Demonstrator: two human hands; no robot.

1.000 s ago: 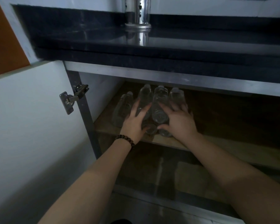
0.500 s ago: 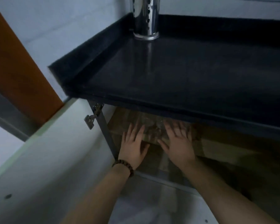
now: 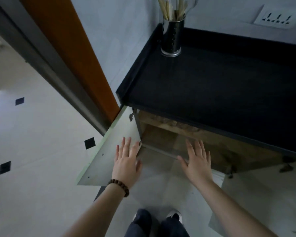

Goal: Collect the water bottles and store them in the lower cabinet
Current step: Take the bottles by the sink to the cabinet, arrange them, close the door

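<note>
Clear water bottles (image 3: pixel 167 121) lie on the lower cabinet (image 3: pixel 212 147) shelf, near its left front corner — both hands empty, left hand (image 3: pixel 126 164) and right hand (image 3: pixel 196 164) spread flat outside the opening.

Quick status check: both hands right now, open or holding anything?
Left hand: open, fingers spread, empty, in front of the open cabinet door.
Right hand: open, fingers spread, empty, in front of the lower cabinet opening.
</note>
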